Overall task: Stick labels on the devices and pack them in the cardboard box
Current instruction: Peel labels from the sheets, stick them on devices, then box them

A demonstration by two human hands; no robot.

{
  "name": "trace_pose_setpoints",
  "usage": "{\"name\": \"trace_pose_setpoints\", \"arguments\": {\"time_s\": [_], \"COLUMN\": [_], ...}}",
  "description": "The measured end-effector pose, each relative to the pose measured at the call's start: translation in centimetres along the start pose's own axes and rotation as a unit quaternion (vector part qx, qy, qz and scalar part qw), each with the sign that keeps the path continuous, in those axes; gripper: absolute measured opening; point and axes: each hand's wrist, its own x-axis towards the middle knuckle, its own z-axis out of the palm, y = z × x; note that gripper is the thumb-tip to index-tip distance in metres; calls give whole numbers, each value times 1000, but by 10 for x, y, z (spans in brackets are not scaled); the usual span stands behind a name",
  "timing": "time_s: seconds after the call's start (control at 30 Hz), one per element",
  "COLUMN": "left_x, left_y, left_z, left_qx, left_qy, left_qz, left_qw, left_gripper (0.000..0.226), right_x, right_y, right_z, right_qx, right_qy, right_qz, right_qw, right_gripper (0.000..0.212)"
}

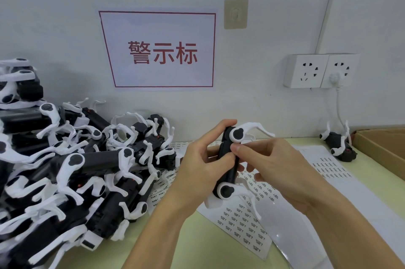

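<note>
The left hand [198, 164] held a black & white device [229, 159] upright, fingers curled round it, just above the label sheets [243, 222] on the surface [197, 246]. The right hand [276, 168] pinched its front w/ thumb & fingers. Cardboard box [381, 146] sat far right, big device pile [76, 170] left

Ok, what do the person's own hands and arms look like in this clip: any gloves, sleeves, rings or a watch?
Both hands, the left hand and the right hand, are bare: no gloves and no rings on the fingers that show. The forearms are uncovered right to the bottom edge of the picture, with no sleeve, watch or wristband in view. No markings show.
</note>
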Motion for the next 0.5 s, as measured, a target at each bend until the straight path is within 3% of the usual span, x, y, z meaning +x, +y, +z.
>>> {"name": "trace_pose_setpoints", "arguments": {"time_s": [0.17,0.27,0.33,0.43,0.5], "left_x": [2,4,4,3,3], "left_y": [0,-1,-2,-2,-1], "left_z": [-6,-9,-12,-12,-10], "left_qx": [-20,-19,-20,-9,15], "left_qy": [5,49,82,107,91], "left_qz": [-5,-19,-34,-35,-33], "left_qw": [1000,998,996,994,995], "left_gripper": [49,46,38,28,29], "right_x": [0,-4,-7,-5,-1], "right_y": [2,1,-2,-6,-4], "right_z": [-4,-15,-23,-29,-28], "right_qx": [-15,-41,-67,-79,-95], "right_qy": [-54,-108,-71,55,145], "right_qz": [-13,-15,-16,-48,-85], "right_qw": [998,993,995,994,981], "right_gripper": [30,49,56,29,27]}}
